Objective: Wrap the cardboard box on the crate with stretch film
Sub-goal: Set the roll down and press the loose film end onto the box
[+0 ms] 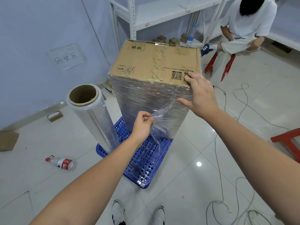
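While the cardboard box [155, 62] stood on end on the blue crate [146, 159] at the frame's centre, its sides already bound in stretch film, my left hand [141, 125] pinched a loose film tail [159, 117] between thumb and curled fingers. My right hand [199, 93] lay flat, fingers straight, against the box's upper right corner. The film roll [92, 111] stood upright left of the box.
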`<state>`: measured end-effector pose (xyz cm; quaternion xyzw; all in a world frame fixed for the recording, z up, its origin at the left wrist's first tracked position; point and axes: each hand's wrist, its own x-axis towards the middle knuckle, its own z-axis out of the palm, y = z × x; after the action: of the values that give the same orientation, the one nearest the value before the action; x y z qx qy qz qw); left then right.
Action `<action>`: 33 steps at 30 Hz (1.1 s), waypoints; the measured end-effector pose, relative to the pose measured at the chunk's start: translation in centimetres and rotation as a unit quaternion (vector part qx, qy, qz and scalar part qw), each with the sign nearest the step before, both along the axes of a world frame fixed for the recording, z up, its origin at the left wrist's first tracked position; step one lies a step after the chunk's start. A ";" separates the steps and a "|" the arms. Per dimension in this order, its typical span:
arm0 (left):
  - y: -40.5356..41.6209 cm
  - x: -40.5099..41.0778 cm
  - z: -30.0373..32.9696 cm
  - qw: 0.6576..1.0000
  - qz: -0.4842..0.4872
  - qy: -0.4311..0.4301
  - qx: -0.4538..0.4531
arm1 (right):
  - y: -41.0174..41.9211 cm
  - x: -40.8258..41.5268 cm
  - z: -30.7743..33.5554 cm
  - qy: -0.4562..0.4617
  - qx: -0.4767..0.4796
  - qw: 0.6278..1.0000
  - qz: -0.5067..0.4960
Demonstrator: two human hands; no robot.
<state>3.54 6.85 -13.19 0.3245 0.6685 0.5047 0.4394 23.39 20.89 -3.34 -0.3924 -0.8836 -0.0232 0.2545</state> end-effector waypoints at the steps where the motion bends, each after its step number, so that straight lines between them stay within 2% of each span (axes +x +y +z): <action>1: 0.1 0.0 0.3 1.000 0.003 0.013 0.005 | -0.1 0.0 0.0 0.001 -0.001 1.000 -0.001; 9: 1.0 0.2 2.0 0.985 -0.023 0.171 0.005 | -0.2 -0.1 0.1 0.001 -0.002 1.000 -0.005; 13: 1.4 0.3 1.9 0.940 -0.055 0.337 -0.011 | -0.2 -0.1 0.1 0.004 -0.001 1.000 -0.002; 15: 1.4 -0.2 1.7 0.929 -0.063 0.365 0.002 | -0.2 0.0 0.1 0.005 -0.003 1.000 0.002; 19: 1.0 -1.7 1.5 0.934 -0.107 0.337 0.045 | -0.1 -0.1 0.0 0.018 -0.002 1.000 -0.001; 26: 0.6 -2.2 2.0 0.945 -0.092 0.305 0.075 | 0.1 -0.1 -0.2 0.029 -0.007 1.000 -0.002; 30: 0.6 -2.4 2.7 0.979 -0.017 0.192 0.069 | 0.1 -0.2 -0.2 0.031 -0.009 0.999 -0.002; 33: 1.3 -2.4 3.4 0.985 0.028 0.158 0.068 | 0.0 -0.3 -0.2 0.033 -0.009 0.999 -0.003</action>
<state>1.11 8.11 -9.77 0.4101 0.7026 0.5037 0.2905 23.13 20.93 -3.55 -0.3982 -0.8736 -0.0036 0.2796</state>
